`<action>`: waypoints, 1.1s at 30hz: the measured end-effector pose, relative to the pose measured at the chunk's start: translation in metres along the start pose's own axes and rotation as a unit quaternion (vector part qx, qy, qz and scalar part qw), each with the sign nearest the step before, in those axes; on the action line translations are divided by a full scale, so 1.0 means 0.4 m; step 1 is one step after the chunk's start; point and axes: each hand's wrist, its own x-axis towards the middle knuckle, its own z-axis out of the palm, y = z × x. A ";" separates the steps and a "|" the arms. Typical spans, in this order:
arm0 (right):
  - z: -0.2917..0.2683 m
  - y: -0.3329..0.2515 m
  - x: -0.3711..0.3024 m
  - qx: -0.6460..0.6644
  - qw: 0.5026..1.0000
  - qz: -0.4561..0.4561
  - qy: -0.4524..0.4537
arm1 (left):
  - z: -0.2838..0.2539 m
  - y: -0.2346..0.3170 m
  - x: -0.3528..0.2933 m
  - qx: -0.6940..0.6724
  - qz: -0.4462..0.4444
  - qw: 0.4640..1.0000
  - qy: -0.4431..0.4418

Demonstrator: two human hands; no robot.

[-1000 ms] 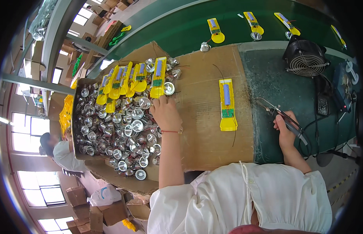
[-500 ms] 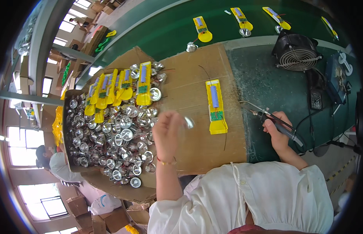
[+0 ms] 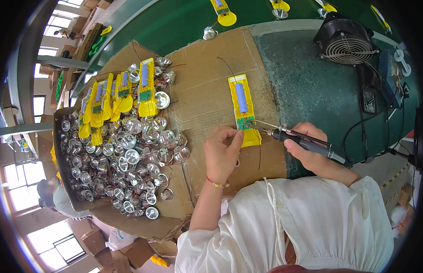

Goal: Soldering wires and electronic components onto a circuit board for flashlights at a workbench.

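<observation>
A loose white blouse [image 3: 327,223] with front cords [image 3: 274,200] is worn with a red bracelet [image 3: 217,184], apparently gold-beaded.

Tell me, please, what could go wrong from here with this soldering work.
The soldering iron in the right hand points toward the left hand, whose fingertips are close by the green circuit board; if hot, a slip might burn them. The blue cylinder sits near that board, so stray heat could damage it. The thin dark wire trailing over the cardboard might snag.
</observation>
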 end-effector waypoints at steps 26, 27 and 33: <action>-0.123 0.037 0.024 -0.183 0.973 -0.005 0.144 | 0.000 0.004 0.000 0.002 -0.071 0.997 0.020; -0.122 0.050 0.021 -0.123 0.975 0.022 0.186 | 0.002 0.007 0.001 0.002 -0.071 0.997 0.018; -0.107 0.006 -0.018 -0.031 0.995 -0.034 0.090 | -0.031 0.062 -0.028 0.057 0.111 0.991 0.046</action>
